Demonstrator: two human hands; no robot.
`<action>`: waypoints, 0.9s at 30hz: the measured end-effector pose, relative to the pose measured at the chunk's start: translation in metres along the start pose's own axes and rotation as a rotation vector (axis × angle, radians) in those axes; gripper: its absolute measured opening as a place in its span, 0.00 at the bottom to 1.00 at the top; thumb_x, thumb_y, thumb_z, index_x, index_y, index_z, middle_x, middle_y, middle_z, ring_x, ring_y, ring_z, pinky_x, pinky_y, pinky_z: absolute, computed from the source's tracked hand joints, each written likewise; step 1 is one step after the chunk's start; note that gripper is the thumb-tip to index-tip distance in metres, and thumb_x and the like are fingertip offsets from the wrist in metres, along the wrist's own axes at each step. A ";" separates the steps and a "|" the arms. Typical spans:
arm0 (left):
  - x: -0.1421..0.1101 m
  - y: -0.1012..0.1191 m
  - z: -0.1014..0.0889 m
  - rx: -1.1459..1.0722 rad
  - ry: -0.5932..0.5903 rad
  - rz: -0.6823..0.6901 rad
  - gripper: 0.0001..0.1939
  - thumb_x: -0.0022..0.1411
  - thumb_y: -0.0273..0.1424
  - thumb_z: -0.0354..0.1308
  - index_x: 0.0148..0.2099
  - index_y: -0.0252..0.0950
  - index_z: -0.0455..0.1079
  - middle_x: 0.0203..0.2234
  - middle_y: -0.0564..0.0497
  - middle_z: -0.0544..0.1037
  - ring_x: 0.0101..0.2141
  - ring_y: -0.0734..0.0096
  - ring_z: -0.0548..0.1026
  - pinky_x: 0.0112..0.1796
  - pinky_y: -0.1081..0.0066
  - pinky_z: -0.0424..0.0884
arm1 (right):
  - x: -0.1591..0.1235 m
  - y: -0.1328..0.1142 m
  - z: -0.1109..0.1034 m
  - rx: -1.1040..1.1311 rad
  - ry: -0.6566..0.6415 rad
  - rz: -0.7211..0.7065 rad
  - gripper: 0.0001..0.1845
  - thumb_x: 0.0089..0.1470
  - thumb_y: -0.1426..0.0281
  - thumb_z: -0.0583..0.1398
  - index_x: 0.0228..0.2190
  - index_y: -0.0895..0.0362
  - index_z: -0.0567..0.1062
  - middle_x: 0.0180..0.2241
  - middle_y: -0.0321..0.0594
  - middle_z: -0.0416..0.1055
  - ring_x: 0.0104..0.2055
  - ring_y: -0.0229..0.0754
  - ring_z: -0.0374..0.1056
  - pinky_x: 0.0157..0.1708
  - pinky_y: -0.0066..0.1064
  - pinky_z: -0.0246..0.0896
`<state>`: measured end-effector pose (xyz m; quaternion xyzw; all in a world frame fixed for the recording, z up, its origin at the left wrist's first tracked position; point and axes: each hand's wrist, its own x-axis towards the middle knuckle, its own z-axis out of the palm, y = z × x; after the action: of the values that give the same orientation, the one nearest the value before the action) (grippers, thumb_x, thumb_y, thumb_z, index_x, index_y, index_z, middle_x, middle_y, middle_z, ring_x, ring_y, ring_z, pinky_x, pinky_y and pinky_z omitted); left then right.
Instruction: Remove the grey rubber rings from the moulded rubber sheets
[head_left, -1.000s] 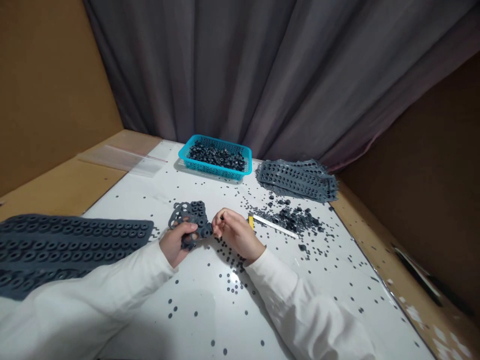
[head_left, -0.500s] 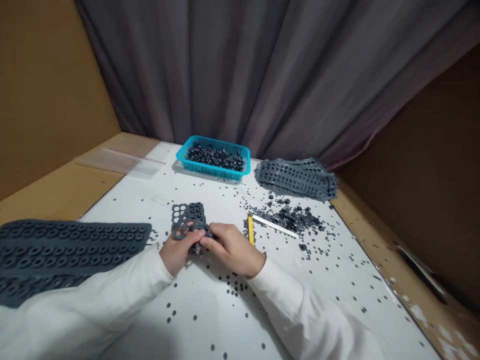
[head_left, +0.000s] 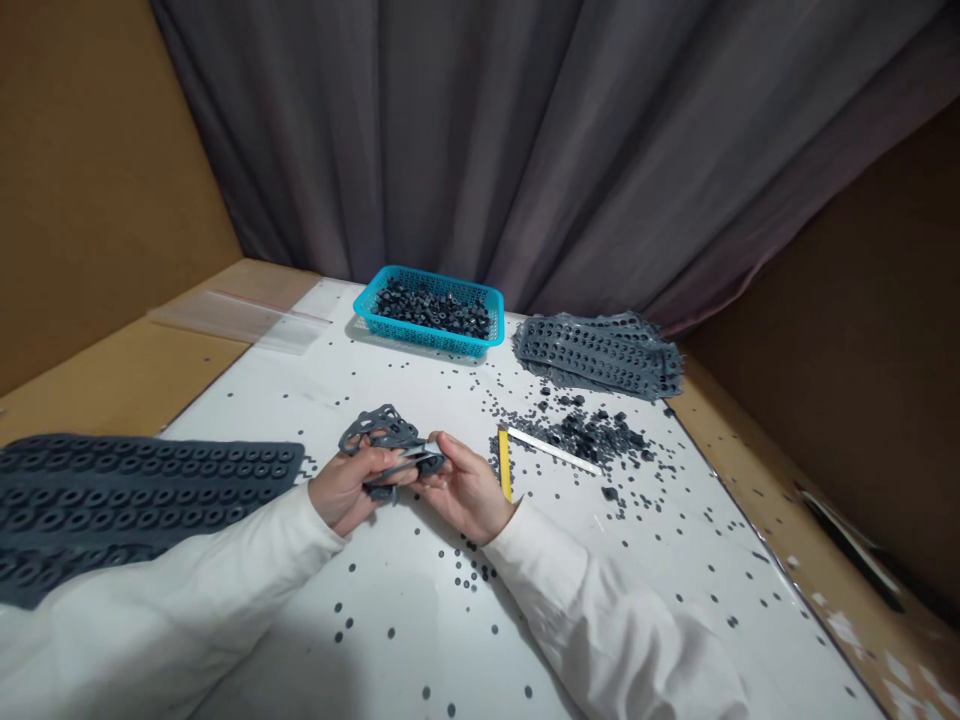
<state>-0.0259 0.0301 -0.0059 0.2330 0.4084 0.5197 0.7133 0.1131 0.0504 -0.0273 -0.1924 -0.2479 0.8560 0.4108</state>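
Observation:
A grey perforated rubber sheet [head_left: 382, 425], bent and bunched up, is held above the white table. My left hand [head_left: 351, 488] is closed on its left side, thumb on top. My right hand [head_left: 466, 485] pinches the sheet's right end between thumb and fingers; part of that grip is hidden behind the folded rubber. Left of my hands lie larger grey sheets [head_left: 150, 490] with rows of raised rings. To the right, a yellow strip [head_left: 505, 465] and a white strip [head_left: 555, 451] rest beside a heap of small dark rubber pieces [head_left: 600, 437].
A blue basket [head_left: 493, 340] full of small dark rubber parts stands at the back. Punched sheets [head_left: 600, 352] are stacked at the back right, and a clear plastic bag [head_left: 240, 320] lies back left. Small dark discs are scattered over the white table [head_left: 390, 585].
The sheet has been folded and turned in my hands, so its flat grid of holes no longer faces up. My right hand has rolled, its palm and fingers now more visible.

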 end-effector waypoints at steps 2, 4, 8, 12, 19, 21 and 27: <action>0.002 0.002 0.001 -0.033 0.022 0.021 0.07 0.38 0.24 0.56 0.16 0.35 0.60 0.10 0.56 0.63 0.17 0.75 0.63 0.24 0.71 0.64 | 0.001 0.000 0.000 0.024 -0.011 -0.039 0.19 0.52 0.63 0.56 0.17 0.56 0.56 0.16 0.27 0.41 0.18 0.31 0.37 0.23 0.27 0.48; 0.003 0.005 0.002 -0.065 0.022 0.057 0.11 0.37 0.24 0.54 0.13 0.36 0.53 0.09 0.57 0.59 0.15 0.78 0.59 0.22 0.72 0.63 | 0.002 -0.002 0.002 0.031 -0.034 -0.088 0.22 0.56 0.64 0.51 0.16 0.56 0.49 0.17 0.28 0.40 0.18 0.33 0.37 0.24 0.28 0.48; 0.004 0.008 0.005 -0.021 0.022 0.096 0.15 0.36 0.25 0.55 0.11 0.37 0.50 0.08 0.58 0.56 0.16 0.78 0.58 0.23 0.73 0.63 | 0.006 -0.012 0.003 -0.057 -0.064 -0.146 0.20 0.59 0.63 0.47 0.17 0.56 0.52 0.19 0.30 0.43 0.20 0.34 0.40 0.24 0.28 0.45; 0.001 0.002 0.004 0.104 0.075 0.126 0.14 0.34 0.27 0.58 0.12 0.37 0.52 0.08 0.59 0.57 0.17 0.78 0.59 0.26 0.72 0.64 | 0.006 -0.029 -0.003 -0.393 -0.044 -0.239 0.14 0.57 0.62 0.51 0.24 0.57 0.63 0.20 0.31 0.48 0.21 0.34 0.46 0.24 0.28 0.43; -0.003 -0.011 -0.004 0.293 0.018 0.197 0.12 0.42 0.32 0.60 0.17 0.34 0.60 0.12 0.58 0.62 0.17 0.79 0.59 0.21 0.76 0.56 | -0.012 -0.030 0.021 -1.296 -0.056 -0.381 0.13 0.60 0.64 0.48 0.26 0.56 0.62 0.25 0.35 0.60 0.29 0.36 0.57 0.31 0.28 0.50; -0.003 -0.013 -0.004 0.278 -0.007 0.195 0.14 0.44 0.34 0.61 0.18 0.34 0.61 0.13 0.58 0.62 0.17 0.80 0.59 0.20 0.77 0.54 | -0.015 -0.025 0.027 -1.440 -0.057 -0.402 0.11 0.59 0.65 0.48 0.27 0.56 0.61 0.26 0.35 0.62 0.30 0.37 0.58 0.32 0.28 0.51; -0.007 -0.009 0.004 0.106 0.024 0.055 0.19 0.42 0.37 0.66 0.15 0.33 0.59 0.10 0.59 0.60 0.15 0.81 0.59 0.18 0.78 0.56 | -0.014 -0.020 0.024 -1.425 -0.114 -0.424 0.14 0.60 0.66 0.46 0.23 0.56 0.57 0.23 0.33 0.56 0.26 0.35 0.53 0.28 0.28 0.48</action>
<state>-0.0180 0.0208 -0.0083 0.2754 0.4375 0.5193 0.6805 0.1206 0.0442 0.0057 -0.3155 -0.7954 0.3992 0.3292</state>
